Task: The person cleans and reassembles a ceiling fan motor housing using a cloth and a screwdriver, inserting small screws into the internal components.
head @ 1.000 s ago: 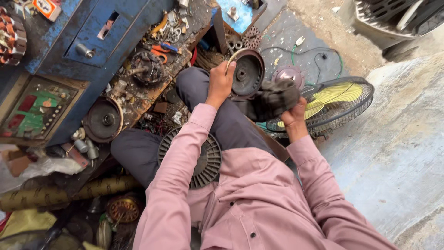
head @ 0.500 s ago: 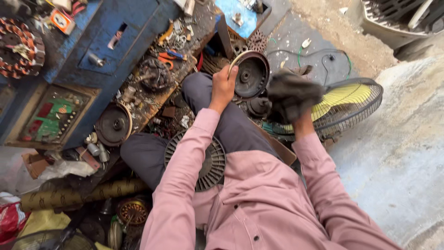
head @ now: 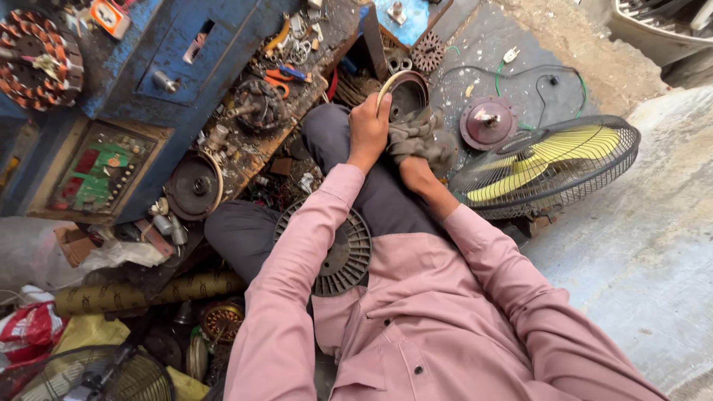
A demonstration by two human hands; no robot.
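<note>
I sit cross-legged in a pink shirt. My left hand (head: 369, 128) grips the rim of a round dark metal motor housing (head: 407, 95) resting by my knee. My right hand (head: 415, 172) holds a dirty grey rag (head: 420, 137) pressed against that housing. A black slotted round motor cover (head: 343, 256) lies in my lap between my arms.
A fan with yellow blades in a black wire guard (head: 553, 165) lies on the floor at right, beside a reddish round cover (head: 488, 122) and green cable. A blue cabinet (head: 152, 70) with tools, motor parts and a copper-wound stator (head: 38, 58) crowds the left.
My right hand has brought the rag from out over the fan inward onto the housing. The left hand stays on the rim. The view has shifted.
</note>
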